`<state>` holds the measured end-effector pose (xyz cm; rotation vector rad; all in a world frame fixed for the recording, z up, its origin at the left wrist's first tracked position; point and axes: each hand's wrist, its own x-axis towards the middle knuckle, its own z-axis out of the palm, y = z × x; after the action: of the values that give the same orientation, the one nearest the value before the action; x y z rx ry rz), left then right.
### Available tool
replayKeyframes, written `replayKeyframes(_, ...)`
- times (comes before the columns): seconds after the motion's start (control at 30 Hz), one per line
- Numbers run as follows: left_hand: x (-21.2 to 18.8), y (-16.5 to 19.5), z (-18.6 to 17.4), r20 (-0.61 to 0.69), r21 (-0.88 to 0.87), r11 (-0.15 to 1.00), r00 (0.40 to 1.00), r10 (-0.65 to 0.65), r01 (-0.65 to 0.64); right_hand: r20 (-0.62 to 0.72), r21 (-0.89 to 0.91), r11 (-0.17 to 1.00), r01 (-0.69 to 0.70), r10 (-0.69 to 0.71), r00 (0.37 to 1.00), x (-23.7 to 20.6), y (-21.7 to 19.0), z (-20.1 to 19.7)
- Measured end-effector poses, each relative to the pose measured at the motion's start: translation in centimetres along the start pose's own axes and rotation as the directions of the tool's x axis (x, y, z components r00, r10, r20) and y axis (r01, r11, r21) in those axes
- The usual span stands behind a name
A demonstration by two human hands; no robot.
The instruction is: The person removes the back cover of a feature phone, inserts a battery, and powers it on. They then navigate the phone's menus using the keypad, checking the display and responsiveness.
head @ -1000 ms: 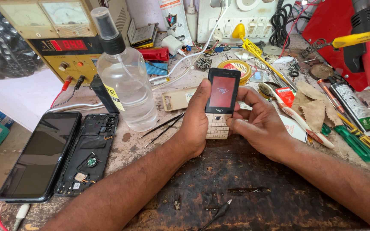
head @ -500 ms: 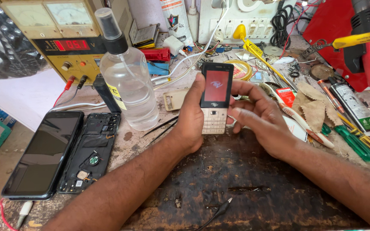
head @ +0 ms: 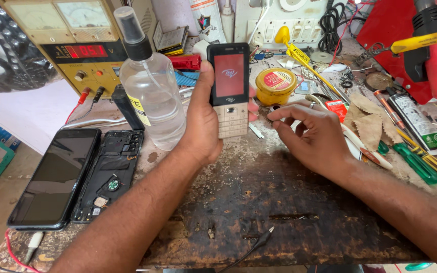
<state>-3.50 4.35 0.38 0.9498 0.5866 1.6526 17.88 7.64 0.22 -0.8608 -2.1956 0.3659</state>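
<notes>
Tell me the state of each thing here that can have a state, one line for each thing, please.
keypad phone: upright in the left hand, screen lit red.
left hand: closed around the phone.
right hand: open, holding nothing, beside the phone.
spray bottle: standing, capped, holding clear liquid.
smartphone: lying flat, screen dark.
opened phone body: cover off, insides showing.
power supply: on, red digits lit.

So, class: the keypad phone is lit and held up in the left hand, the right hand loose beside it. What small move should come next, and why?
Probably bring the right hand back to the keypad phone and press a key. The left hand holds the phone upright with its screen glowing red, the keys are uncovered, and the right hand hangs empty just beside them.
</notes>
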Motion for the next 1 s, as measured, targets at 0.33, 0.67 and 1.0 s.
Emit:
replayKeyframes(0.33, 0.3, 1.0, -0.4, 0.051, -0.078, 0.997, 0.998, 0.025, -0.021, 0.242, -0.110, 0.763, 0.637, -0.601, 0.761, 0.1, -1.5, 1.4)
replayKeyframes(0.67, -0.2, 0.5, -0.2, 0.083, -0.150, 0.988, 0.996, -0.035, 0.047, 0.293, 0.496, 0.820, -0.285, 0.150, 0.944, 0.9, 0.3, 3.8)
replayKeyframes(1.0, -0.9, -0.2, 0.1, 0.060, -0.121, 0.982, 0.989, -0.138, 0.144, 0.099, 0.745, 0.667, -0.020, -0.081, 0.992, -0.7, -1.3, 2.8)
